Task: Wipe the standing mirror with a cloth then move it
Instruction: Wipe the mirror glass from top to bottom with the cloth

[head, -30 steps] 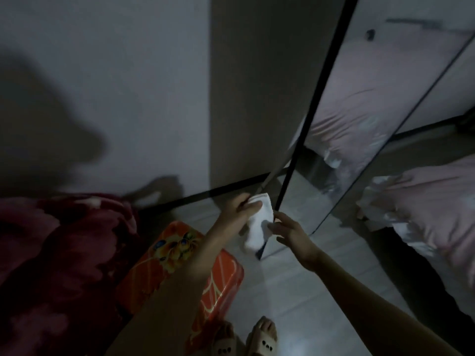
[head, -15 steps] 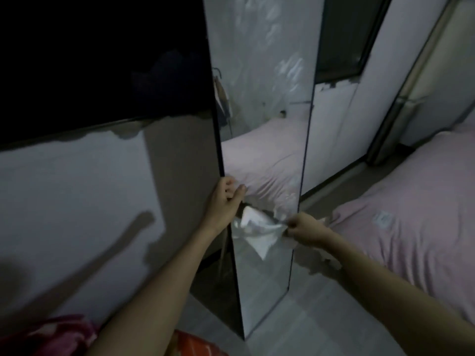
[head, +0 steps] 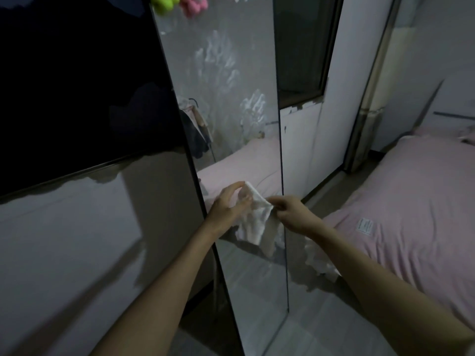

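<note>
A tall standing mirror (head: pixel 231 104) with a thin dark frame leans against the wall in the middle of the view; it reflects a pink bed and patterned wallpaper. In front of its lower half a white cloth (head: pixel 253 219) hangs between both hands. My left hand (head: pixel 230 204) pinches the cloth's upper left edge, close to the mirror's left frame. My right hand (head: pixel 289 210) pinches the cloth's right corner, near the mirror's right edge. The mirror's top is out of view.
A bed with a pink sheet (head: pixel 411 201) fills the right side. A dark panel (head: pixel 77 86) hangs on the grey wall to the left of the mirror. Green and pink pompoms (head: pixel 180 3) hang at the top. Pale floor (head: pixel 321 330) lies below.
The view has lifted from the floor and mirror's foot to its middle. My left hand left the mirror's frame edge and now holds the cloth together with the right hand.
</note>
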### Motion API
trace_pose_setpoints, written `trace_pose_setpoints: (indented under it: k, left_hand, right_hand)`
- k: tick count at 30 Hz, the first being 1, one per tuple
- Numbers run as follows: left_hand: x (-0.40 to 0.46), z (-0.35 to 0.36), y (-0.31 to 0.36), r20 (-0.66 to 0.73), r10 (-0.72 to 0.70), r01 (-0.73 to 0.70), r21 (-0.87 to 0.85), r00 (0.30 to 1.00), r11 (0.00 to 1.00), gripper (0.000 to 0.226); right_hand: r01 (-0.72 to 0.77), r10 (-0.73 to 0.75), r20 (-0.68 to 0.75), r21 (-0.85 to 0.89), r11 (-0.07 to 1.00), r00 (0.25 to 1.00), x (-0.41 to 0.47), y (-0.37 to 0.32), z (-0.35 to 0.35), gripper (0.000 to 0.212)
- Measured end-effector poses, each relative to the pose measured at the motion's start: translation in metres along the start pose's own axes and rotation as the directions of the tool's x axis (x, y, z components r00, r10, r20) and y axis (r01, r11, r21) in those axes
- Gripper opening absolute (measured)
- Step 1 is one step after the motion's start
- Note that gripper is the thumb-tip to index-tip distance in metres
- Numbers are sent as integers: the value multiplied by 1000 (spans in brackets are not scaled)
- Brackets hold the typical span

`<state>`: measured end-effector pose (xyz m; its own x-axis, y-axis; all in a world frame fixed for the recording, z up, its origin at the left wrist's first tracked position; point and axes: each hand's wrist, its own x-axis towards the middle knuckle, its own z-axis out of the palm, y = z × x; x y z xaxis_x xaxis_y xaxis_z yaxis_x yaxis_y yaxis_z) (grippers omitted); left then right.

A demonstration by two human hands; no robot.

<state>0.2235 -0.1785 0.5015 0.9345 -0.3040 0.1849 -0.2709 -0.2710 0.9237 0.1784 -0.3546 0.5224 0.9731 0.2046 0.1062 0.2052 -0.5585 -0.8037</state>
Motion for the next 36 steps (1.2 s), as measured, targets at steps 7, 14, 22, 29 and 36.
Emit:
trace_pose_setpoints:
  k: [7, 14, 22, 29, 36]
  left_hand:
    - [9, -15, 23, -43, -61, 50, -228, 997, 972, 29]
    - [18, -26, 45, 109, 59, -56, -30, 992, 998, 33]
    - [50, -37, 83, -135, 280, -255, 174, 950, 951, 30]
    - [106, -47, 132, -155, 441, -352, 399, 884, 847, 14]
    - [133, -90, 174, -305, 845, -267, 854, 439, 446, 28]
  right_hand:
    - [121, -120, -27, 57, 991, 992, 13, -17, -17, 42]
    - [236, -124, -353, 295, 926, 927, 30, -41, -21, 28]
    - [276, -53, -335, 667, 692, 941, 52, -67, -33, 31]
    - [256, -47, -311, 680, 687, 949, 101, -85, -61, 27]
    - [370, -10, -578, 509, 777, 816, 151, -104, -95, 20]
